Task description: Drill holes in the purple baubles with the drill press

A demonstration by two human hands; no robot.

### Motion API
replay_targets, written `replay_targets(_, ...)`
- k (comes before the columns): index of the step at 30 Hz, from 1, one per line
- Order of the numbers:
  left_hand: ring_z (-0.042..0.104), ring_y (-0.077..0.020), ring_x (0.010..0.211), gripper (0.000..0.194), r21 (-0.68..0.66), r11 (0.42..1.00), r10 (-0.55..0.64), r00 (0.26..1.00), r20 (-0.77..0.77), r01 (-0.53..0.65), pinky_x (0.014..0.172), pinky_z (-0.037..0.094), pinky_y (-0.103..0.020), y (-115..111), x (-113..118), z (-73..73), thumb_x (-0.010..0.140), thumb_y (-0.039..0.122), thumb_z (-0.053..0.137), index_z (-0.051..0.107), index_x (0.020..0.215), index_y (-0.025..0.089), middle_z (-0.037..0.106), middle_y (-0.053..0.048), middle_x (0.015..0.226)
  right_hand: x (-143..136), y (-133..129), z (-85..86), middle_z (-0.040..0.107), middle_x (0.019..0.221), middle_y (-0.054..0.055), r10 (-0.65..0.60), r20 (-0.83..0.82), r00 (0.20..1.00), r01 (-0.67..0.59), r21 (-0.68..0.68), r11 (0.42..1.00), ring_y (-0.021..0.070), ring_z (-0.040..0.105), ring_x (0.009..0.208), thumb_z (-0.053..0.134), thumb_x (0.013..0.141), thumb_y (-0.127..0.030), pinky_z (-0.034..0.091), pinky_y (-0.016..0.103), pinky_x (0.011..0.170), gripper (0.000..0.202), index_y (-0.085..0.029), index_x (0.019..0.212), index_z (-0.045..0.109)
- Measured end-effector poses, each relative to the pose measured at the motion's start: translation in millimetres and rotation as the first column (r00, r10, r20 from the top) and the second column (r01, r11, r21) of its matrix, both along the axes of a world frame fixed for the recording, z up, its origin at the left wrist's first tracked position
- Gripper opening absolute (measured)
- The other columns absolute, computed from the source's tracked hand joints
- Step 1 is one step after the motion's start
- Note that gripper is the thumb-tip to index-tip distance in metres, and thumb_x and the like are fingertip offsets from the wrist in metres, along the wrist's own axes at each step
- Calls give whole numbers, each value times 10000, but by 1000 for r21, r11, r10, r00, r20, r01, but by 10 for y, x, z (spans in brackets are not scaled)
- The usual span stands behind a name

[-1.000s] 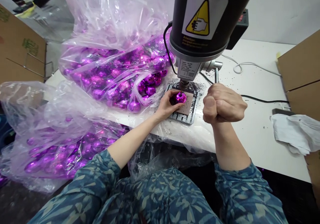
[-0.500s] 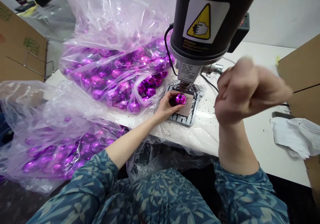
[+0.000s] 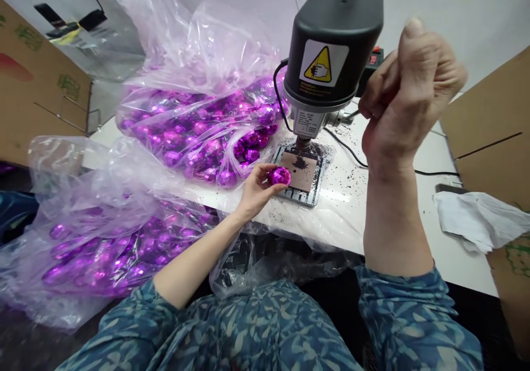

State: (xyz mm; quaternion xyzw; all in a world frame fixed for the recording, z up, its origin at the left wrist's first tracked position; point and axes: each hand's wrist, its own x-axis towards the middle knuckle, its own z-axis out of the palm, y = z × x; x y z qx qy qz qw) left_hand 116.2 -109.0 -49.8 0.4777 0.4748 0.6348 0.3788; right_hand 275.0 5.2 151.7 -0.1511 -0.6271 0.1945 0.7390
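Observation:
Between the thumb and fingers of my left hand [image 3: 255,190] is a shiny purple faceted ball [image 3: 280,178], held at the left edge of the drill press base [image 3: 305,199]. A brown board [image 3: 304,178] with a small dark hole lies on that base under the chuck [image 3: 303,143]. My right hand [image 3: 409,89] is raised at the right of the black drill press [image 3: 333,34], its fingers closed around the lever [image 3: 353,115]; most of the lever is hidden in the grip. Dark shavings [image 3: 301,162] lie on the board behind the ball.
A clear plastic bag [image 3: 199,56] full of purple balls lies left of the press, and another such bag [image 3: 103,194] sits lower left. Cardboard boxes [image 3: 492,122] stand at the right. White cloth or paper [image 3: 476,219] lies on the white table [image 3: 439,260]. A black cable [image 3: 351,158] crosses it.
My left hand has drawn the ball left and toward me, off the board's middle. My right hand has risen with the lever. The view has shifted, showing more of the press top.

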Motion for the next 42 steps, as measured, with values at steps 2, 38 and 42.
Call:
replay_targets(2,744,-223,1048,593,-23,996,-89,990,107,92,881,644,-382,-62,-27,61,817,630,829,619,1236,267,741,-78,1190,0,59,18,298,401,-73,-16,4,1000,16,-29,999,53,259,305,452,781,-732,235,262,301,569,-252,550,252)
replay_targets(38,799,-219,868,425,-242,900,-75,674,735,363,899,667,-401,-479,145,389,1009,511,652,656,1259,168,784,-109,1125,242,142,-32,537,670,-18,-7,86,996,21,-162,987,130,615,584,540,788,-829,446,296,547,593,-242,837,614)
replay_targets(42,796,-184,853,474,-377,847,132,537,833,376,829,663,-295,-462,142,523,1134,403,357,567,1428,96,780,-169,1116,229,180,-55,520,664,-20,-35,93,995,50,-158,986,118,598,565,498,794,-845,381,275,490,615,-242,847,607)
